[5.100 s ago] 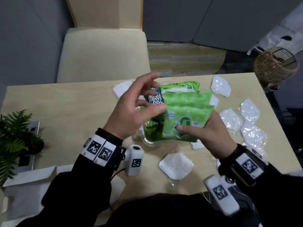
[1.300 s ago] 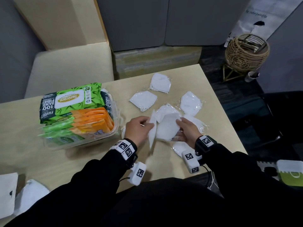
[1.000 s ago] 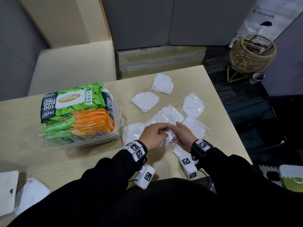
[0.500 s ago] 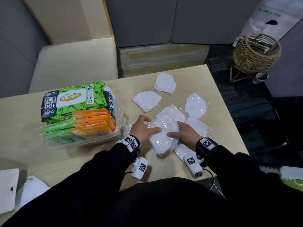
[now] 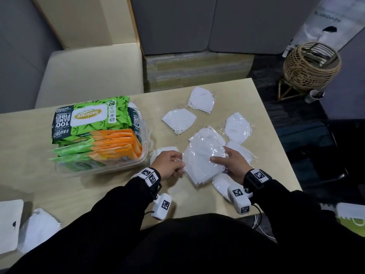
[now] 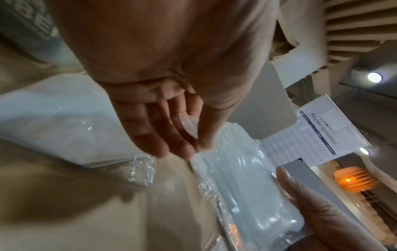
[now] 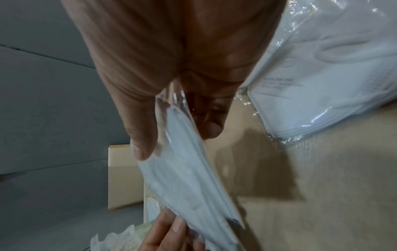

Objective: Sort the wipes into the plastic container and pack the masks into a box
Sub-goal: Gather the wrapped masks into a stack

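A stack of white masks in clear wrappers is held slightly above the table between both hands. My left hand pinches the stack's left edge; in the left wrist view its thumb and fingers close on the wrapper film of the stack. My right hand grips the right side, thumb on top and fingers beneath the stack. The clear plastic container at the left holds green and orange wipes packs, with a large green pack on top.
Loose wrapped masks lie on the table at the back, the middle and the right, with more under my hands. A white box and one mask sit at the near left corner. A wicker basket stands on the floor.
Five seconds ago my hands held green wipes packs; these now sit in the container. Over the last second my hands gathered masks into one stack and moved to its two sides.
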{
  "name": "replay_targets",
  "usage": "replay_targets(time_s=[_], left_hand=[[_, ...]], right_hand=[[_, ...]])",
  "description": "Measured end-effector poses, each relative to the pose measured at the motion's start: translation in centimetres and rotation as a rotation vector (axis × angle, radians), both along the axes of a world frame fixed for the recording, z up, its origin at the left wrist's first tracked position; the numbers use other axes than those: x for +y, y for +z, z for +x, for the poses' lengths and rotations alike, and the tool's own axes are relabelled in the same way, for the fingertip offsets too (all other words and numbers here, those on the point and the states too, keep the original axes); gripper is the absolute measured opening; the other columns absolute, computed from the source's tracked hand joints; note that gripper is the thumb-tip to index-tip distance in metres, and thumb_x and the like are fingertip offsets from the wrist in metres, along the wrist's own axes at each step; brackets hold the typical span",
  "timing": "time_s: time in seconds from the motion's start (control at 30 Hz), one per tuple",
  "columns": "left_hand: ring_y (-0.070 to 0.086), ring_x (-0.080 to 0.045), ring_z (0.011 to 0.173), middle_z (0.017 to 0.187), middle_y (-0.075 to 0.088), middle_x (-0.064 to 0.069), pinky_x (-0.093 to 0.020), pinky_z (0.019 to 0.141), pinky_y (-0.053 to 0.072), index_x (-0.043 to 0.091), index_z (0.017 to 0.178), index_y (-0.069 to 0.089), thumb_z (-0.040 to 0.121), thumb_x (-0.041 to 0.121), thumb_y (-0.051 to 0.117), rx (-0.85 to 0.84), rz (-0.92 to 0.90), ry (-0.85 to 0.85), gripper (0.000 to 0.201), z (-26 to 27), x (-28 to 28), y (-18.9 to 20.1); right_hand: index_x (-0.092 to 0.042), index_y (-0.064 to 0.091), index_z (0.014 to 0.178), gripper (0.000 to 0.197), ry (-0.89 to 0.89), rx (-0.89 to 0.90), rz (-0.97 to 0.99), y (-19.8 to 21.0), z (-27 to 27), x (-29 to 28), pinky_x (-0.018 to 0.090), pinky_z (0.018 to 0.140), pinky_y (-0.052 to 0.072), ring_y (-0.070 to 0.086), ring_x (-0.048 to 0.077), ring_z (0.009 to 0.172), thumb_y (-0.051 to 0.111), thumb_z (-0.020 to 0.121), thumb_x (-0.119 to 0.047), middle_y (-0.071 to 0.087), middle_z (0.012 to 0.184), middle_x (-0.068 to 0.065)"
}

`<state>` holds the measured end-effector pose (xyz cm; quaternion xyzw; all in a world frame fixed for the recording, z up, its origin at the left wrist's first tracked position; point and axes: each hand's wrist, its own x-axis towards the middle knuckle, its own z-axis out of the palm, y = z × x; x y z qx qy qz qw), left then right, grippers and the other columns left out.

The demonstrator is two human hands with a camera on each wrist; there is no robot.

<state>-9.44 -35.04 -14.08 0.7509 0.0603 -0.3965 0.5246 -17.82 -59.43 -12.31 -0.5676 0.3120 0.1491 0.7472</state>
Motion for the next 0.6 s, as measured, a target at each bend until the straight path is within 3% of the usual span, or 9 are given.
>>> replay_targets(time_s=[0.07,0.17,0.33,0.4,0.5,0.6], left_hand=[[0.058,-0.019,0.057,0.077,0.062,-0.013,-0.027,0.049,0.043,0.013,0.088,0.062,0.090,-0.004,0.072,0.020,0.013,0.109,0.019,0.5,0.6,-0.4],[0.061,-0.024,0.064,0.074,0.063,-0.011,-0.032,0.055,0.057,0.014,0.076,0.054,0.090,-0.003,0.070,0.095,-0.005,0.232,0.027,0.7,1.6,-0.5],[0.067,-0.033,0.057,0.072,0.065,-0.017,-0.035,0.050,0.059,0.013,0.075,0.053,0.087,-0.008,0.063,0.125,-0.077,0.302,0.026,0.6,2.1,0.1],[0.064,-0.032,0.054,0.073,0.061,-0.018,-0.032,0.047,0.057,0.014,0.077,0.056,0.088,-0.006,0.063,0.102,-0.079,0.296,0.024,0.6,2.0,0.2],[0.062,-0.028,0.049,0.075,0.059,-0.017,-0.033,0.047,0.057,0.015,0.087,0.059,0.090,-0.004,0.063,0.103,-0.088,0.312,0.019,0.5,2.0,0.4],[0.062,-0.028,0.049,0.084,0.063,-0.021,-0.031,0.043,0.056,0.009,0.108,0.064,0.091,-0.007,0.059,0.102,-0.120,0.344,0.024,0.6,2.1,0.6]], right_hand=[[0.001,0.070,0.117,0.028,-0.064,0.025,0.017,-0.1,0.1,-0.6,0.047,0.088,0.060,0.074,0.037,0.102,0.075,0.090,-0.002,0.076,0.114,0.020],[0.000,0.071,0.098,0.005,-0.117,0.075,0.021,0.0,0.1,-1.7,0.037,0.067,0.059,0.073,0.031,0.081,0.068,0.094,-0.001,0.075,0.097,0.019],[-0.010,0.061,0.086,0.010,-0.168,0.163,-0.012,0.2,0.0,-2.7,0.026,0.047,0.047,0.054,0.017,0.049,0.059,0.090,-0.001,0.056,0.069,0.006],[-0.011,0.060,0.082,0.012,-0.153,0.150,-0.012,0.5,-0.1,-2.7,0.026,0.046,0.047,0.051,0.014,0.045,0.060,0.089,-0.001,0.052,0.063,0.004],[-0.007,0.064,0.091,0.016,-0.101,0.096,-0.048,1.2,-0.5,-2.5,0.025,0.044,0.050,0.055,0.008,0.043,0.055,0.098,0.003,0.060,0.055,-0.003],[-0.001,0.069,0.103,0.011,-0.106,0.058,-0.060,1.2,-0.8,-2.5,0.027,0.050,0.057,0.065,0.012,0.054,0.059,0.098,0.002,0.071,0.071,0.004]])
